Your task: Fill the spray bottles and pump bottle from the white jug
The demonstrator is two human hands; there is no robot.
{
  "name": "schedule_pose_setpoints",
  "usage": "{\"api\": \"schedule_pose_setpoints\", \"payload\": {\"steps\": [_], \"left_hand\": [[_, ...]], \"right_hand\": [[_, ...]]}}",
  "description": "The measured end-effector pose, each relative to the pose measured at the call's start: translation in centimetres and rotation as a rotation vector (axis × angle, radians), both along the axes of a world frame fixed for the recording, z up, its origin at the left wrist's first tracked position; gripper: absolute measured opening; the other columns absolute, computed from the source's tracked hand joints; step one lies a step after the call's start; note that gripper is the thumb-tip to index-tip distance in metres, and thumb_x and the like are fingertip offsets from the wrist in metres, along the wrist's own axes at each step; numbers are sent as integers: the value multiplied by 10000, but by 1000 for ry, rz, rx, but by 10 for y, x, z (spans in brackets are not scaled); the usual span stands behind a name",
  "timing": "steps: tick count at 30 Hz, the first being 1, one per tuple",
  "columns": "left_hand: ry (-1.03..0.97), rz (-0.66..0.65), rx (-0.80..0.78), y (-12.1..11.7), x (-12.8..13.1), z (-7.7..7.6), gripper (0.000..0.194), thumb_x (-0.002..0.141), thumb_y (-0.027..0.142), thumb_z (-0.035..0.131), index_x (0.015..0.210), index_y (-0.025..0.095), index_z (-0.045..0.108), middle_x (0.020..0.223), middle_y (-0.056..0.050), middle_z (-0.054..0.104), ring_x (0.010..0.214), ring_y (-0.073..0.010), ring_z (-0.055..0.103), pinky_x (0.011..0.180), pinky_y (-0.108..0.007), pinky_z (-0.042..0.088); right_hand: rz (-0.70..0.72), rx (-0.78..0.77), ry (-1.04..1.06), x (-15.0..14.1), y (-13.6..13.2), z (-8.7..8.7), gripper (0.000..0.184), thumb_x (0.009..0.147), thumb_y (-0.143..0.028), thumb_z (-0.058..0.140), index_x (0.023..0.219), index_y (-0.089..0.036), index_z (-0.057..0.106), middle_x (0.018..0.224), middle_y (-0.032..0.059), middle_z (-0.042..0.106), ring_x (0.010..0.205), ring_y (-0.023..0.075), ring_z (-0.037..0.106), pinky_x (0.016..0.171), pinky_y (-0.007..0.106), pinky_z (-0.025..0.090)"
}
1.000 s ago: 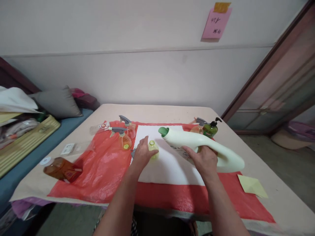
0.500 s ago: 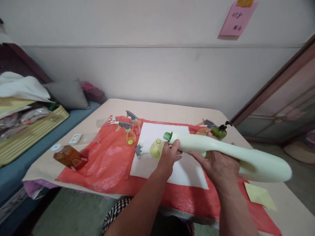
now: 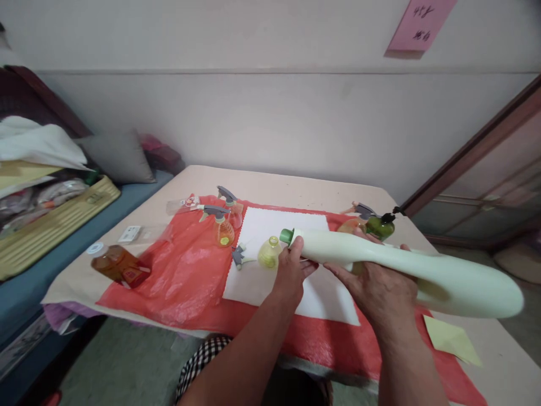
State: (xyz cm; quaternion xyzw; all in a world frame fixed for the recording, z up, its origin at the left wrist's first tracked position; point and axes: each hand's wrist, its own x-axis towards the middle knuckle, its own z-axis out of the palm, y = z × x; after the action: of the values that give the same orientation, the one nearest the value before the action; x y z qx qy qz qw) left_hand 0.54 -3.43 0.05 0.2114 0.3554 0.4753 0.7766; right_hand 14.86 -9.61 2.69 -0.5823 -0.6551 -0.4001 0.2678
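Jug [image 3: 393, 259] held sideways in two hands
Above the paper [image 3: 325, 299], its neck is half-ringed by the left hand [image 3: 291, 268]; its handle is gripped (fingers curled) by the right [image 3: 380, 287].

Showing a handwritten "45" above unclear characters on the pink note [image 3: 421, 27]. Blurring beyond reading on the amber bottle [image 3: 113, 261].
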Motion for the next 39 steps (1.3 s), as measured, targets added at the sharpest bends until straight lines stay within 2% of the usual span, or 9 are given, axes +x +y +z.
{"api": "schedule_pose_setpoints", "payload": {"steps": [5, 12, 18, 25, 31, 39], "left_hand": [[-34, 16, -7, 0, 0, -3, 468, 907, 501, 623, 1152, 103, 598, 972, -141, 686, 839, -242, 725, 836, -390, 599], [-82, 24, -41, 1, -1, -5, 466, 878, 503, 662, 1149, 129, 600, 985, -130, 693, 854, -242, 730, 863, -409, 599], [-119, 14, -43, 2, -2, -6, 458, 903, 499, 631, 1164, 123, 605, 1024, -146, 699, 875, -242, 726, 840, -392, 596], [-154, 28, -60, 3, -3, -4, 461, 894, 501, 645, 1158, 124, 610, 1012, -140, 699, 874, -239, 718, 867, -414, 581], [-174, 22, -72, 3, -5, -2, 421, 902, 488, 638, 1135, 138, 620, 1021, -135, 698, 889, -231, 713, 879, -414, 576], [-214, 20, -59, 1, -4, -6, 415, 911, 498, 622, 1125, 142, 627, 1025, -129, 708, 892, -224, 712, 864, -399, 584]], "right_hand": [[0, -15, -20, -5, -1, 4, 690, 857, -562, 719, 1339, -90, 573, 1220, 174, 708, 1153, 327, 665, 1176, 531, 342], [-2, -50, -7, -8, 1, 1, 724, 867, -578, 703, 1381, -93, 549, 1246, 169, 698, 1145, 332, 665, 1186, 551, 311], [-17, -92, 11, -15, 2, 7, 705, 890, -530, 701, 1416, -100, 515, 1295, 164, 675, 1199, 324, 634, 1203, 543, 277], [-21, -89, -14, -21, 3, 9, 628, 942, -480, 636, 1405, -73, 518, 1269, 212, 670, 1185, 343, 641, 1169, 583, 314], [-37, -117, -10, -23, 1, 10, 657, 949, -480, 622, 1453, -85, 475, 1311, 216, 649, 1213, 338, 630, 1182, 572, 305], [-13, -127, -18, -24, 1, 14, 633, 942, -461, 644, 1436, -98, 489, 1315, 172, 660, 1237, 324, 618, 1213, 553, 257]]}}
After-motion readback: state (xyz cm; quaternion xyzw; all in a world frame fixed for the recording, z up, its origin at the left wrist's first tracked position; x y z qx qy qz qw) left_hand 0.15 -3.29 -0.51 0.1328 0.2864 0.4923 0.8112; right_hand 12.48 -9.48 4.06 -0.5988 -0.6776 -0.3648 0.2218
